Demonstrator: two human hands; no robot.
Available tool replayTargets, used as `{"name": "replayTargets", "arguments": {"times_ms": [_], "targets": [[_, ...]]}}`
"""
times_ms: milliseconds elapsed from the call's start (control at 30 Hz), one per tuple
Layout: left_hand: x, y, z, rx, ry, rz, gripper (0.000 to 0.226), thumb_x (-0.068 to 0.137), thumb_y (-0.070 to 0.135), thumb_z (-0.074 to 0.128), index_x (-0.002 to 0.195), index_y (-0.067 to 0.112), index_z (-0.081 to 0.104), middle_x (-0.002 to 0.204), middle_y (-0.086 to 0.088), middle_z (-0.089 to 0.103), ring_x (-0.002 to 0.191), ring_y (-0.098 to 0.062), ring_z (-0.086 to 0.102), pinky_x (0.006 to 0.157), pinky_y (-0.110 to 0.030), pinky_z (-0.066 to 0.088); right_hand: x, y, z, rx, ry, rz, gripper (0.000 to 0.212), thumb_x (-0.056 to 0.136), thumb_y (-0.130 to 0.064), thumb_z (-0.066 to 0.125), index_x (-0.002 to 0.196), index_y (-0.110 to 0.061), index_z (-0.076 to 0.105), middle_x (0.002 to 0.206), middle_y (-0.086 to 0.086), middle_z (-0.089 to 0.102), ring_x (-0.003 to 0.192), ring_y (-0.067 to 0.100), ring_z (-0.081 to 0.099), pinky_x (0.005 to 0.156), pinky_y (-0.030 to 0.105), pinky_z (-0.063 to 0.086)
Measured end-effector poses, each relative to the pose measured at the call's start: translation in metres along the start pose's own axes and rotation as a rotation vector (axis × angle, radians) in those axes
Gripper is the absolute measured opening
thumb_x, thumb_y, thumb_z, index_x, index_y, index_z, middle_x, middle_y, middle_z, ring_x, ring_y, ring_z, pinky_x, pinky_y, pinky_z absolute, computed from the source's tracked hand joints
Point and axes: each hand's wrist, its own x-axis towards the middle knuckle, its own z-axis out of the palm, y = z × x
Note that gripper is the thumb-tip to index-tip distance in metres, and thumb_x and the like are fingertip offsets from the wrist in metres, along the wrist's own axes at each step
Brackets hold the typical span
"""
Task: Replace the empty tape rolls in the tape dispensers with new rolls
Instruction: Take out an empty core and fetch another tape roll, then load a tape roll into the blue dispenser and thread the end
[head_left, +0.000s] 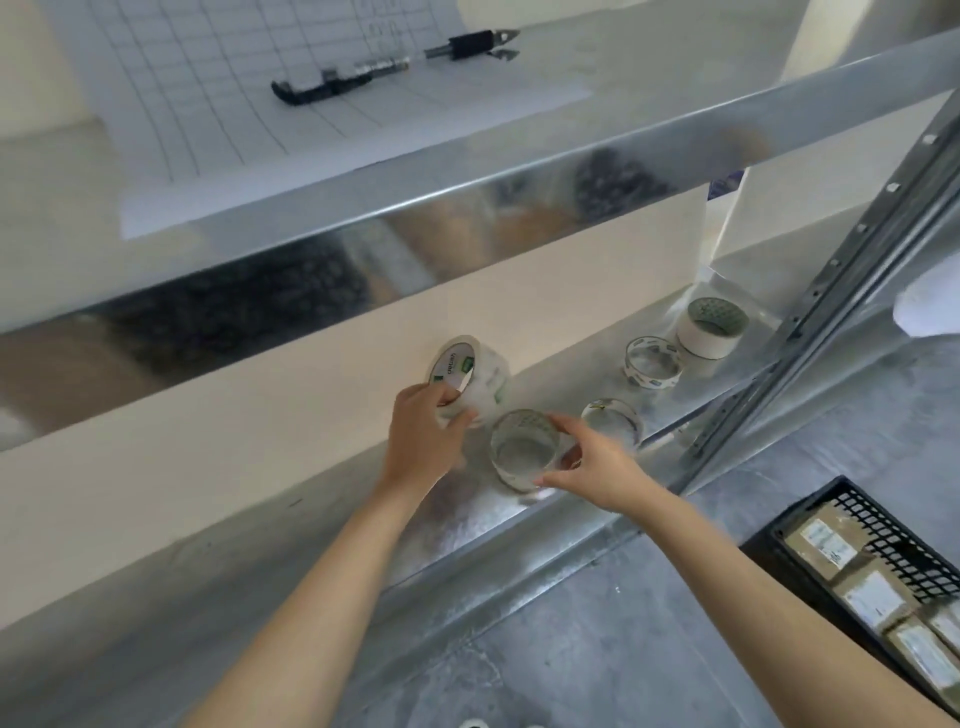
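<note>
At the centre of the frame, the left hand (421, 441) grasps a full roll of clear packing tape with a white core (470, 379), tilted on edge against the cream back wall; one of its fingers (451, 397) hooks into the core while the rest wrap the outer face. Just beside it, lower right, the right hand (597, 470) clasps an empty clear tape ring (524, 449) that lies flat on the galvanised metal shelf (675, 353), thumb below and the other digits over its rim. Three more rolls sit further right along the same shelf: a thin clear ring (612, 422) near the right hand, a thin printed ring (652, 362) beyond it, and a thick white roll (710, 327) toward the shelf's far corner. On the upper shelf, at the top of the frame, a long black and silver tool (395, 65) lies across a gridded white sheet (218, 104). At lower right, a black plastic crate (779, 530) holds brown labelled parcels (872, 597).
</note>
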Motion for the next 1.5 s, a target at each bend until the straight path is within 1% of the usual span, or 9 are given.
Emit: {"name": "replayTargets", "arguments": {"times_ms": [100,233,333,433,533,633,800,967,1500], "targets": [[-0.002,0.003,-0.019,0.006,0.059,0.045,0.021,0.081,0.025,0.072,0.096,0.011,0.065,0.099,0.004,0.059,0.098,-0.010,0.047,0.079,-0.013,0.028,0.012,-0.003,0.006,0.035,-0.033,0.001,0.098,0.074,-0.034,0.080,0.151,-0.027,0.020,0.122,0.000,0.061,0.089,0.015,0.065,0.082,0.029,0.052],[-0.005,0.000,-0.032,-0.036,0.060,0.012,0.022,0.079,0.023,0.073,0.096,0.012,0.065,0.098,0.004,0.060,0.091,-0.013,0.051,0.080,-0.020,0.037,0.017,-0.016,-0.001,0.046,0.015,-0.040,0.077,0.080,-0.033,0.075,0.145,-0.026,0.034,0.135,-0.001,0.052,0.092,0.017,0.064,0.081,0.030,0.050],[-0.010,0.003,-0.036,-0.218,0.051,-0.080,0.014,0.077,0.017,0.074,0.085,0.012,0.064,0.095,0.004,0.066,0.091,-0.013,0.061,0.080,-0.018,0.048,0.021,-0.035,-0.007,0.144,0.020,-0.082,0.048,0.086,-0.038,0.067,0.130,-0.026,0.053,0.125,-0.004,0.061,0.093,0.016,0.063,0.077,0.026,0.045],[-0.017,0.012,-0.044,-0.403,0.013,-0.200,0.013,0.079,0.012,0.073,0.083,0.001,0.067,0.085,0.005,0.070,0.074,0.000,0.060,0.062,-0.003,0.041,0.021,-0.059,-0.010,0.280,-0.006,-0.129,0.028,0.089,-0.042,0.061,0.114,-0.031,0.063,0.115,-0.005,0.065,0.097,0.014,0.062,0.082,0.028,0.049],[-0.028,0.016,-0.055,-0.609,-0.058,-0.309,0.008,0.078,0.010,0.073,0.080,0.004,0.068,0.074,0.006,0.069,0.060,0.002,0.055,0.058,-0.012,0.040,0.014,-0.087,-0.011,0.467,-0.075,-0.164,0.021,0.091,-0.032,0.062,0.109,-0.023,0.068,0.101,-0.008,0.069,0.086,0.001,0.063,0.072,0.018,0.049],[-0.043,0.013,-0.068,-0.816,-0.113,-0.340,0.012,0.077,0.003,0.071,0.079,0.015,0.069,0.079,0.001,0.071,0.078,-0.014,0.059,0.076,-0.026,0.044,0.009,-0.107,-0.008,0.592,-0.133,-0.229,0.006,0.090,-0.015,0.065,0.093,-0.016,0.070,0.077,-0.007,0.068,0.063,0.001,0.057,0.058,0.012,0.040],[-0.073,0.011,-0.104,-0.868,-0.031,-0.390,0.031,0.066,0.027,0.078,0.095,0.019,0.073,0.098,-0.004,0.070,0.097,-0.019,0.061,0.091,-0.034,0.042,0.000,-0.136,0.011,0.543,-0.280,-0.341,0.015,0.087,-0.005,0.065,0.089,-0.019,0.070,0.081,-0.006,0.069,0.060,-0.001,0.055,0.058,0.018,0.038],[-0.110,-0.004,-0.150,-0.881,0.163,-0.397,0.022,0.078,-0.007,0.068,0.072,0.013,0.062,0.071,0.001,0.066,0.076,-0.017,0.051,0.080,-0.029,0.041,-0.012,-0.179,0.045,0.480,-0.405,-0.476,0.013,0.088,-0.002,0.063,0.093,-0.013,0.067,0.089,-0.005,0.067,0.056,-0.006,0.053,0.055,0.008,0.038],[-0.316,-0.111,-0.325,-0.767,0.553,-0.433,0.014,0.076,-0.004,0.071,0.082,0.008,0.067,0.080,-0.002,0.072,0.081,-0.021,0.060,0.077,-0.030,0.048,-0.140,-0.331,0.248,0.473,-0.761,-0.734,0.013,0.088,0.001,0.062,0.099,-0.003,0.066,0.082,-0.008,0.064,0.057,0.002,0.049,0.053,0.017,0.034]]}}
